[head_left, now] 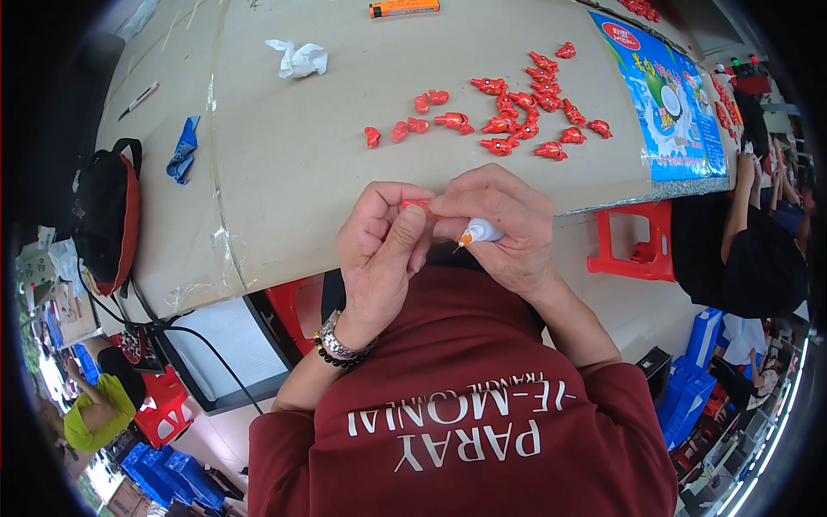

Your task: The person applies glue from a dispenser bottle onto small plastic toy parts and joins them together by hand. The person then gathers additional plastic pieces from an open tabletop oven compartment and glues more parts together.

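Observation:
Just past the table's near edge, my two hands meet in front of my body. A small glossy red piece (416, 204) is pinched between the thumb and fingers of my left hand (376, 250). The fingertips of my right hand (514, 220) touch the right end of that piece. Tucked in the same right hand is a small white squeeze bottle (485, 230), its orange nozzle and thin tip angled down and to the left. Beyond my hands lie several red animal-shaped figures (524, 131) in a loose cluster, with smaller red pieces (400, 131) to their left.
On the tabletop (284, 172) are a crumpled white tissue (297, 59), an orange box (404, 8), a pen (139, 101) and a blue wrapper (183, 150). A blue printed sheet (668, 99) covers the right end. A black-and-red bag (110, 215) sits left; a red stool (636, 242) stands right.

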### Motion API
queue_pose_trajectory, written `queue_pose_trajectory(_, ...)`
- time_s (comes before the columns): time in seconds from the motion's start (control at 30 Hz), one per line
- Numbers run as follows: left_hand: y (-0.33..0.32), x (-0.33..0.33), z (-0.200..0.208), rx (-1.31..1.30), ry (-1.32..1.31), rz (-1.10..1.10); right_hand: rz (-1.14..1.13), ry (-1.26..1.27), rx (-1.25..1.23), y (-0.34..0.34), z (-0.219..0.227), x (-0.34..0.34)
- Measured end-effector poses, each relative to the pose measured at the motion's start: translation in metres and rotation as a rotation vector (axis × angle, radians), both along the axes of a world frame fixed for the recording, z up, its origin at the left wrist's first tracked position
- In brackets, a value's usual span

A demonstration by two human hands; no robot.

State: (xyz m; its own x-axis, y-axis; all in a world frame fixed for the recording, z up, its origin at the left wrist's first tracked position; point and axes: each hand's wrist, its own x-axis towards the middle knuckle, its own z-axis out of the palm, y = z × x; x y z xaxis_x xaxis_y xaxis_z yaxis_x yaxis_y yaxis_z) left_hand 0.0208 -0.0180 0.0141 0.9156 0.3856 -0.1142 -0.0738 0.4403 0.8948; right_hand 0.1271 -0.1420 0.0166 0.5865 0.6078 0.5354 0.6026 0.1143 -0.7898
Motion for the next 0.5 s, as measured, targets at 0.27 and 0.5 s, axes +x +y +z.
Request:
queue_pose_trajectory(0.27, -0.0008, 0.0007, -0.003, 0.027, -0.046, 0.022, -0.017, -0.074, 0.034, 0.0019, -0.0041, -0.0047)
queue_pose_trajectory(0.5, -0.0006, 0.0018, -0.0067, 0.107, -0.152, 0.006, -0.003, -0.138, 0.064, -0.0007, -0.0073, -0.0027)
